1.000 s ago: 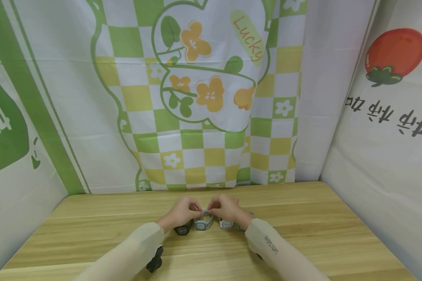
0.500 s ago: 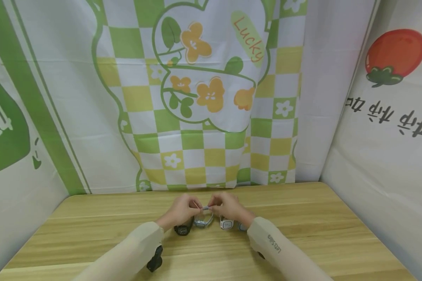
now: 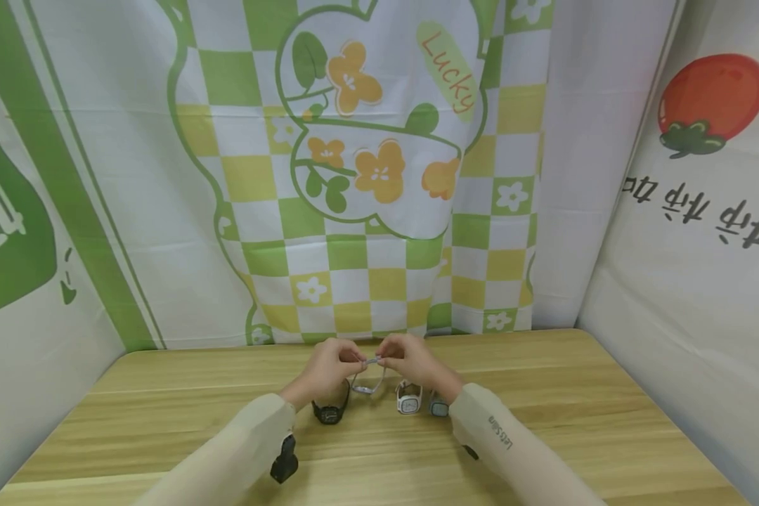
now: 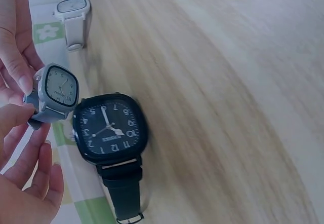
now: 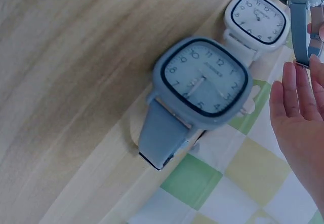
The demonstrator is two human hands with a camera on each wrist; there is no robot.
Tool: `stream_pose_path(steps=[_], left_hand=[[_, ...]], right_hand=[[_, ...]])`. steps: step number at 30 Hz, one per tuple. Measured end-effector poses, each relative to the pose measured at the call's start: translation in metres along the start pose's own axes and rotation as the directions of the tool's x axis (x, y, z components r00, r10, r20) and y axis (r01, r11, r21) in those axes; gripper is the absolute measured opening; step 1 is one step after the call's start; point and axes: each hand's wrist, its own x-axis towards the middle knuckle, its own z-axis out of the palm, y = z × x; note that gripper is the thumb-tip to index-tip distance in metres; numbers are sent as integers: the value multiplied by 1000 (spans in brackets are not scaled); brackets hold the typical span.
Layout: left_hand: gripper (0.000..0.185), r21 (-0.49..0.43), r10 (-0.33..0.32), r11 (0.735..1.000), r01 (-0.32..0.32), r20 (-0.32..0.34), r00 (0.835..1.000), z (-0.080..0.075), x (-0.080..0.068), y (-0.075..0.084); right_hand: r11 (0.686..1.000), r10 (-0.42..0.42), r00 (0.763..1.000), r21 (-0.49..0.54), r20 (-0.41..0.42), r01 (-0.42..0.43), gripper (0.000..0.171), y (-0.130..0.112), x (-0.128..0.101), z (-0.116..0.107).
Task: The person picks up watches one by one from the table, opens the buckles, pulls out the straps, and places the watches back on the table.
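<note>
Grey-blue watch (image 3: 368,383): held above the wooden table (image 3: 607,414) by its strap ends, pinched between left hand (image 3: 326,370) and right hand (image 3: 411,362). Black watch (image 3: 329,411), white watch (image 3: 408,400), blue watch (image 3: 438,407): in a row on the table beneath.

A wooden table (image 3: 607,422) stands against a green-checked flower cloth (image 3: 367,176), with a tomato-print cloth (image 3: 702,211) to the right
</note>
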Motion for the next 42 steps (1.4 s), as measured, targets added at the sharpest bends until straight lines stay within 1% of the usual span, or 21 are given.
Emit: stream_pose_path(steps=[5,8,11,14,17,20,25,30,34,42], left_hand=[[5,-25,-6,1000,6,-12,1000,-2,1,4],[6,-89,-28,996,27,-7,1000,-3,1,6],[6,-160,-51,986,50,-1,999,-3,1,8],[7,-201,-75,977,72,-5,997,-4,0,10],[9,-227,-83,971,78,-13,996,-4,0,11],[10,-242,-71,968,65,-17,997,-5,-1,11],[12,-256,-66,965,57,-25,998,-4,-3,10],[15,-279,-94,957,83,-26,995,-3,-6,11],[18,-316,-117,943,102,-29,993,-3,-8,11],[24,-404,-105,910,91,-14,994,-3,-14,13]], right_hand=[[1000,0,1000,21,-16,0,12,-4,1,-4],[997,8,1000,74,-25,-7,13,-6,0,-6],[988,37,999,150,-19,-33,15,-9,-1,-7],[977,68,998,201,-11,-65,16,-12,-1,-9],[970,90,996,227,-11,-85,17,-16,-2,-9],[967,92,996,240,-13,-86,17,-18,-3,-10],[964,80,996,255,-27,-71,18,-20,-4,-11],[963,59,997,267,-47,-44,17,-19,-6,-10],[959,38,996,284,-76,-15,15,-19,-7,-7],[953,16,992,303,-123,22,13,-18,-10,-3]])
